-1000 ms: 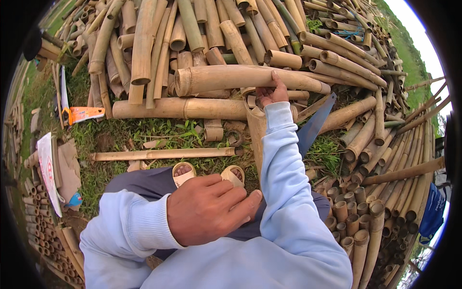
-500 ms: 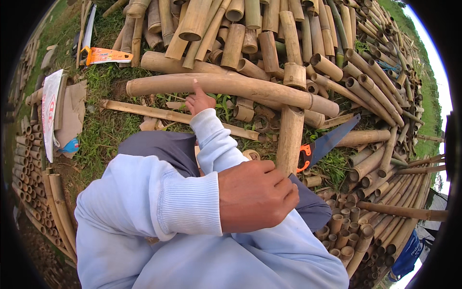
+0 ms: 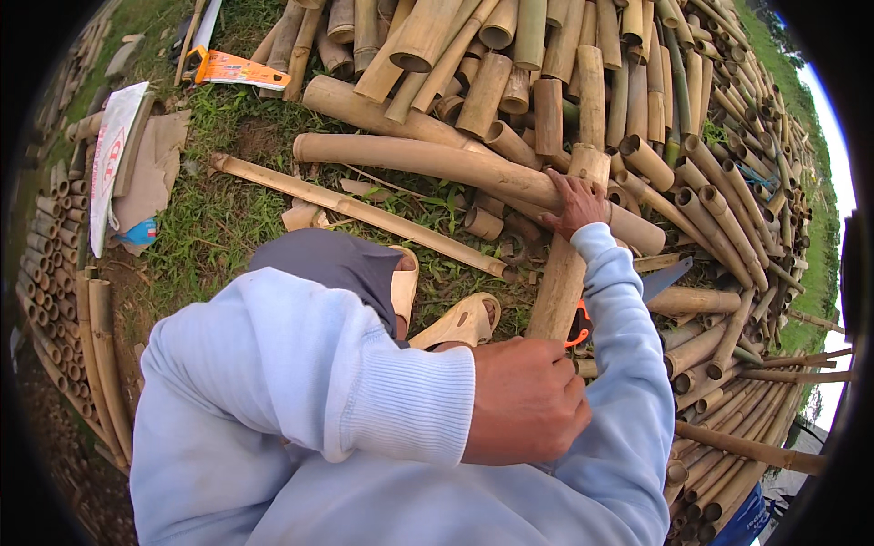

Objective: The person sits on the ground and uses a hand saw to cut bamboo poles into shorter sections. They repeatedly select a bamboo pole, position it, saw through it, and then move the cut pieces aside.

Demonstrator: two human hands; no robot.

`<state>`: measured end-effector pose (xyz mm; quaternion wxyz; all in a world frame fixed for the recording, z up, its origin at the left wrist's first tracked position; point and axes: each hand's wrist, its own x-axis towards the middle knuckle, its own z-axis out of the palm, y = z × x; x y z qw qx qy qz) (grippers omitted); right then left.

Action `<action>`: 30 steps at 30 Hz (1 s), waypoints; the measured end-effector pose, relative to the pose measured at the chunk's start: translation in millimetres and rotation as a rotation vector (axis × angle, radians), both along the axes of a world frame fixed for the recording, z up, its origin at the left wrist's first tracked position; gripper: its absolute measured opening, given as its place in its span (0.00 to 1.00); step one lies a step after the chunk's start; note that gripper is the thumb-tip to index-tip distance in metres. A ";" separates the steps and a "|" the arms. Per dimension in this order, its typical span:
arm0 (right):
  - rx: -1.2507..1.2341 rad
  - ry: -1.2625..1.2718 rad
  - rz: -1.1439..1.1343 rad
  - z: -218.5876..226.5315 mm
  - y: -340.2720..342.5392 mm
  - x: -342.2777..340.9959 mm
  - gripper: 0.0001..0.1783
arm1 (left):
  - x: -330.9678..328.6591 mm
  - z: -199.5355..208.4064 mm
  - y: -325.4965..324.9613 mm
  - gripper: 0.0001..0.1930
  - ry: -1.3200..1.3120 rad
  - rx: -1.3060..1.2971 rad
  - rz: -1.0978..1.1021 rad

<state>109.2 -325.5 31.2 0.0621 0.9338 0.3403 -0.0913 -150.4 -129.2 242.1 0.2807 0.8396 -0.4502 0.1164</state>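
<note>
A thick, slightly curved bamboo pole (image 3: 410, 157) lies across an upright-lying bamboo log (image 3: 557, 287) in front of me. My right hand (image 3: 580, 203) rests on the pole close to where the two cross, its fingers spread over the rounded surface. Nearer to me, my left hand (image 3: 523, 400) is closed in a fist, held across my body beside my right sleeve. Its fingertips are curled under, hiding anything inside. A handsaw (image 3: 667, 278) with an orange-edged handle is partly covered by my right arm.
Cut bamboo pieces (image 3: 546, 55) are heaped at the far side, and more bamboo (image 3: 728, 400) is stacked on the right. A split bamboo strip (image 3: 364, 214) lies on the grass. An orange saw sheath (image 3: 241, 70) and a white sack (image 3: 114, 164) are at the left. My sandals (image 3: 460, 320) show below.
My right hand has moved rightward along the pole, from its left half to near the crossing. My left hand stays closed. The whole view has turned slightly, bringing the sandals into sight.
</note>
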 end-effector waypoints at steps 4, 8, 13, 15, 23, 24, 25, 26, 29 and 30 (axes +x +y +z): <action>0.159 0.005 0.093 -19.6 -3.3 13.0 0.46 | -2.2 0.1 -0.1 0.13 0.058 0.036 0.002; 0.256 -0.092 0.161 -20.0 8.2 -1.0 0.44 | 1.8 -2.4 0.2 0.12 0.027 0.013 0.014; 0.314 -0.152 0.127 -4.4 73.2 -52.9 0.41 | -1.7 -2.9 -2.1 0.12 0.033 0.012 -0.004; 0.362 -0.135 0.102 -11.6 91.1 -71.7 0.40 | -0.3 -3.0 0.6 0.13 0.028 0.038 0.002; 0.266 -0.090 0.036 -19.9 92.2 -54.0 0.42 | -4.8 -4.4 8.7 0.13 0.018 0.023 0.041; 0.264 -0.067 0.000 -25.9 89.7 -51.5 0.42 | -5.7 -5.0 7.5 0.13 0.000 0.022 0.043; 0.257 -0.067 -0.007 -30.2 86.2 -45.9 0.42 | -5.2 -5.9 4.7 0.12 0.002 0.007 0.038; 0.257 -0.060 -0.011 -32.0 88.3 -43.2 0.42 | -6.1 -7.0 2.6 0.11 0.009 0.000 0.038; 0.278 -0.070 -0.046 -34.8 92.5 -43.5 0.40 | -10.8 -6.9 -0.2 0.09 0.018 0.009 0.062; 0.290 -0.079 -0.059 -34.4 96.3 -44.3 0.39 | -12.3 -6.6 0.0 0.09 0.018 0.020 0.077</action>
